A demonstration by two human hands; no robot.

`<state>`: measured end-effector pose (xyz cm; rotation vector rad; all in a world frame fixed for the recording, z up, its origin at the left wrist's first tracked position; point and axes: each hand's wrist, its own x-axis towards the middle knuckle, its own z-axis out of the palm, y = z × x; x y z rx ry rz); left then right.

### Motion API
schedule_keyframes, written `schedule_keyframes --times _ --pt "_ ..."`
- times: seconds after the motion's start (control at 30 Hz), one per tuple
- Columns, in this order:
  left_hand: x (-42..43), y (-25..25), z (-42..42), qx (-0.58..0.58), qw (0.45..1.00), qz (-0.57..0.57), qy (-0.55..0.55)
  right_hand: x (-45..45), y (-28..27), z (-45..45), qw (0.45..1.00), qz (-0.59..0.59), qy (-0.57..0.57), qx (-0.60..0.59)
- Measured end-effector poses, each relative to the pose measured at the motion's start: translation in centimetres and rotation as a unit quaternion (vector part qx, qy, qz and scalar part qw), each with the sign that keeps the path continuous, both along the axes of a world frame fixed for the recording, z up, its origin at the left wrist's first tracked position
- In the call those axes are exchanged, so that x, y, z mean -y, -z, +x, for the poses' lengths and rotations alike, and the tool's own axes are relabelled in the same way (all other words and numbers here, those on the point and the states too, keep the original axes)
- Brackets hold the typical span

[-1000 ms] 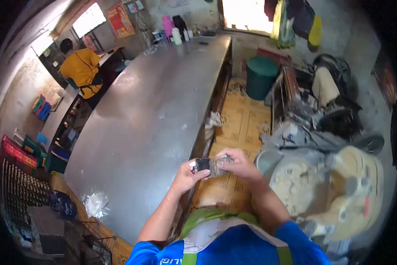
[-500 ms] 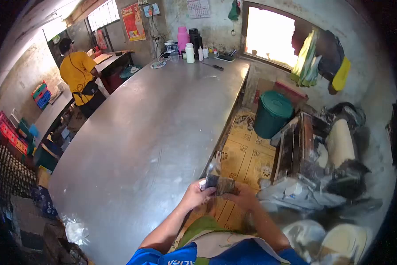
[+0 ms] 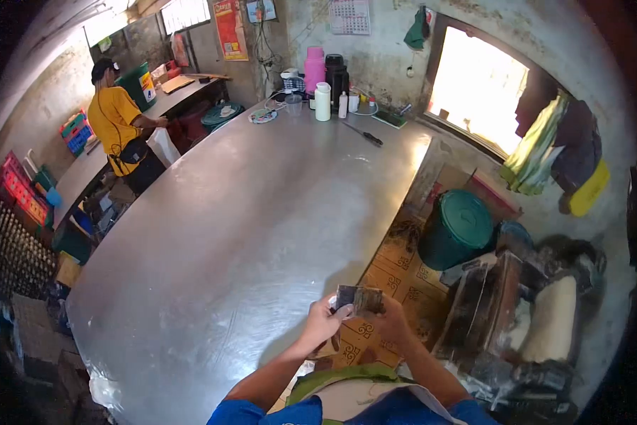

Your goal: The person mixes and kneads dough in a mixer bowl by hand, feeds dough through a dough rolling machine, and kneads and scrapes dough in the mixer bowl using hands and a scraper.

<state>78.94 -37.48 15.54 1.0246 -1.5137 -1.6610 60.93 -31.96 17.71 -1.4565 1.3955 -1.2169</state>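
A small flat rectangular piece [image 3: 357,300], dark on its left part and brownish on its right, is held between both hands near the front right edge of the metal table; its exact kind is unclear. My left hand [image 3: 322,323] grips its left end, thumb laid across the near face. On the opposite end, my right hand [image 3: 390,319] has its fingers closed round the edge. Both hands are in front of my body, above the line where the table [image 3: 247,234] meets the tiled floor.
At the table's far end stand a pink flask [image 3: 314,69], a white bottle [image 3: 322,102] and a dark-handled tool [image 3: 364,134]. A lidded green bin [image 3: 458,228] is on the floor at right. A person in a yellow shirt [image 3: 109,124] works at the left bench, holding a white bag.
My view has shifted, so the far table appears lower. The piece is still in both hands and has tilted slightly. The other person now has a white bag, and a green container shows beside them.
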Motion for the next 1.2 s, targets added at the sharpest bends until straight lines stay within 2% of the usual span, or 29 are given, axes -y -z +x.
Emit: schedule_keyframes --times 0.17,0.27,0.43,0.5,0.57,0.63,0.67,0.7,0.73,0.77,0.8,0.83,0.9,0.97,1.07,1.2 --pt "3.8 -0.3 -3.7 -0.081 0.995 0.029 -0.045 8.3 2.5 -5.6 0.993 0.057 -0.105 -0.015" --pt "5.3 -1.9 -5.5 -0.114 0.984 0.106 -0.081 12.9 4.8 -8.3 0.936 0.132 -0.245 0.217" --pt "7.0 -0.5 -8.5 -0.127 0.969 0.085 -0.197 19.3 3.9 -10.4 0.891 0.167 -0.352 0.235" --pt "7.8 0.3 -8.2 -0.086 0.956 0.089 -0.265 21.8 4.6 -10.3 0.886 0.203 -0.379 0.175" --pt "7.9 0.6 -8.1 -0.068 0.948 0.095 -0.295 23.7 3.5 -10.3 0.883 0.221 -0.388 0.142" --pt "7.6 1.1 -7.2 -0.101 0.92 0.045 -0.375 27.0 1.7 -9.5 0.892 0.237 -0.383 0.039" --pt "7.4 1.4 -6.7 -0.114 0.906 0.027 -0.407 29.6 2.5 -9.1 0.904 0.187 -0.38 0.055" --pt "7.0 1.3 -6.0 -0.109 0.912 0.044 -0.393 32.0 2.1 -8.5 0.894 0.2 -0.368 0.16" --pt "6.7 1.2 -5.1 -0.091 0.909 0.056 -0.403 35.0 1.6 -7.8 0.936 0.178 -0.289 0.091" --pt "5.9 1.3 -4.6 -0.074 0.903 0.071 -0.416 37.7 0.5 -7.4 0.942 0.132 -0.274 0.138" --pt "5.5 1.7 -4.3 -0.062 0.896 0.076 -0.434 40.0 -1.3 -6.3 0.936 0.168 -0.211 0.225" --pt "5.2 2.2 -4.1 -0.064 0.897 0.079 -0.43 42.8 -2.9 -5.7 0.935 0.157 -0.19 0.255" --pt "3.7 3.9 -3.3 -0.061 0.878 0.107 -0.463 46.6 -7.3 -5.0 0.929 0.156 -0.17 0.29" --pt "3.0 5.4 -2.7 -0.061 0.867 0.116 -0.481 50.4 -8.9 -4.1 0.932 0.145 -0.154 0.296" --pt "1.7 7.4 -2.2 -0.079 0.862 0.155 -0.476 53.4 -8.1 -2.9 0.935 0.137 -0.124 0.303" --pt "1.2 8.2 -1.4 -0.046 0.869 0.177 -0.459 55.8 -1.3 -1.5 0.916 0.243 -0.241 0.208"
